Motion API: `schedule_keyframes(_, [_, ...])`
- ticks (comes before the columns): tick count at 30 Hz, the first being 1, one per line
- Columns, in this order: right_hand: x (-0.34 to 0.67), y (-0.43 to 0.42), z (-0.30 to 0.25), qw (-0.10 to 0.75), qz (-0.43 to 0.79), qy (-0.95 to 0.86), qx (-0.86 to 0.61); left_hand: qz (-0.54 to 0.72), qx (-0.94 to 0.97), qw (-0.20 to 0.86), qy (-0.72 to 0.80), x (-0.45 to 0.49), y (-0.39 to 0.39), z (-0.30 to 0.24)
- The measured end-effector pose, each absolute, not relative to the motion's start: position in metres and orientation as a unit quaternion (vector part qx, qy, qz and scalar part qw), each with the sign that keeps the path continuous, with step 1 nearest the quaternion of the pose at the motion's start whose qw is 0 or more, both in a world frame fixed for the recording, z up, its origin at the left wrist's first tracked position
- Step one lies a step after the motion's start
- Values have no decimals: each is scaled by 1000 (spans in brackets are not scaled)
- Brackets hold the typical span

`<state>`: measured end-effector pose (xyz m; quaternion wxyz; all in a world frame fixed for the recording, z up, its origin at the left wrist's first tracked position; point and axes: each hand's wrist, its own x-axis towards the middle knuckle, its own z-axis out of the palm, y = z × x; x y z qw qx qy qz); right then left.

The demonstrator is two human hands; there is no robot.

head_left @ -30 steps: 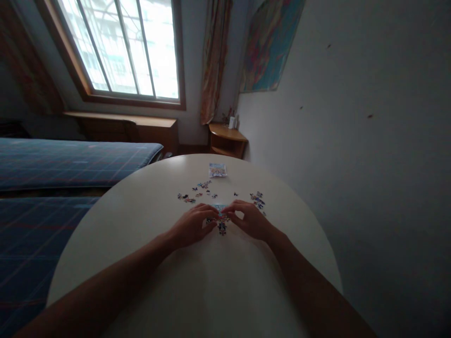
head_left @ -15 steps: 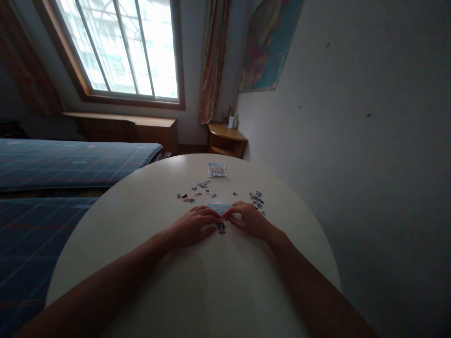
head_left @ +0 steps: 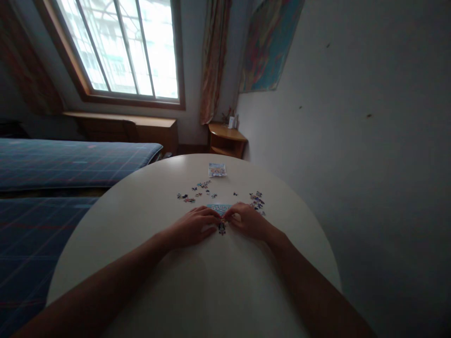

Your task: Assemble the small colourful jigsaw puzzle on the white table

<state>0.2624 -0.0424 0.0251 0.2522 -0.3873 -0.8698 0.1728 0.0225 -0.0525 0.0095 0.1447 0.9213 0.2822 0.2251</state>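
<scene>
Both my hands rest on a round white table [head_left: 197, 291] over a small, partly joined jigsaw puzzle [head_left: 221, 217]. My left hand [head_left: 192, 226] lies with curled fingers pressing on the puzzle's left side. My right hand [head_left: 249, 220] has its fingertips pinched together at the puzzle's middle, touching the left fingertips. What the pinch holds is too small to make out. A blue-edged strip of the puzzle shows just beyond the fingers, and a dark piece sticks out below them.
Loose puzzle pieces [head_left: 197, 190] lie scattered beyond my hands, with another cluster [head_left: 257, 199] to the right. A small picture card [head_left: 217, 170] sits near the table's far edge. Blue plaid beds [head_left: 52, 164] stand left; a wall is close on the right.
My right hand has slid slightly left, so its fingertips now meet the left hand's over the puzzle. The left hand has barely moved.
</scene>
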Motion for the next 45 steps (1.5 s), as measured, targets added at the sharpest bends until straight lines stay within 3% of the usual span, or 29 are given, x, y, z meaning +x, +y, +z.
schedule_keyframes(45, [266,-41,26,231,133,-884,-385,227,919,152,284,22,-54,12])
